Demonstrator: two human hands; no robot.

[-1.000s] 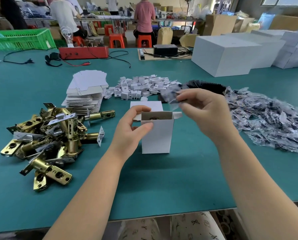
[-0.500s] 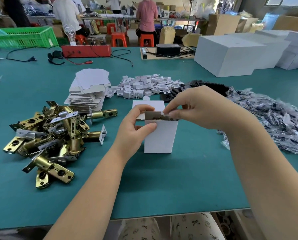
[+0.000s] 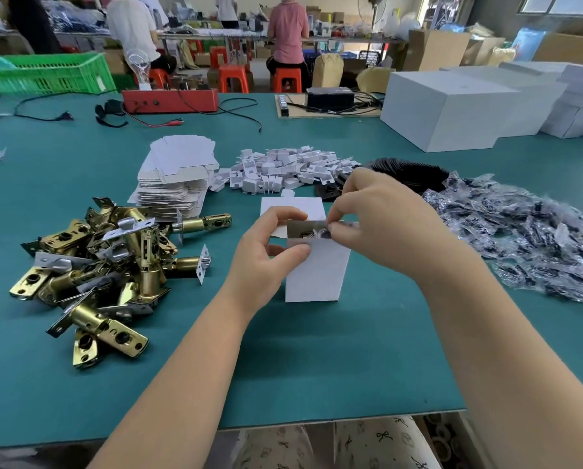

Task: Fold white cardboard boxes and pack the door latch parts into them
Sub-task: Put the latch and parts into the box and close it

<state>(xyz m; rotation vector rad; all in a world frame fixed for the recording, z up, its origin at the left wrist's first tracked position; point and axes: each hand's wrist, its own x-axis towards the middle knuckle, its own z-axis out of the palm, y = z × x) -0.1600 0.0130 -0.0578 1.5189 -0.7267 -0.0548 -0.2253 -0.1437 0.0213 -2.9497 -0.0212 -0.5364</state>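
At nine o'clock on the green counter (image 3: 317, 367) a heap of brass-coloured metal door latch bolts (image 3: 107, 265) is still waiting to be packed, and at eleven o'clock a stack of flat white cardboard box blanks (image 3: 175, 177) is left unfolded, so most of the work is judged to remain. At the centre one small upright white cardboard box (image 3: 317, 269) has been folded and stands open-topped, its lid flap raised behind. Its left top edge is pinched by the curled fingers (image 3: 296, 250) of the left hand (image 3: 263, 262). A dark metal part can be glimpsed inside the box. A small clear plastic packet of dark hardware (image 3: 320, 231) is gripped by the right hand (image 3: 384, 228) at the box mouth and is apparently being tucked in. At three o'clock a spread of similar clear plastic packets (image 3: 520, 238) is left. Closing the lid is judged to be outstanding.
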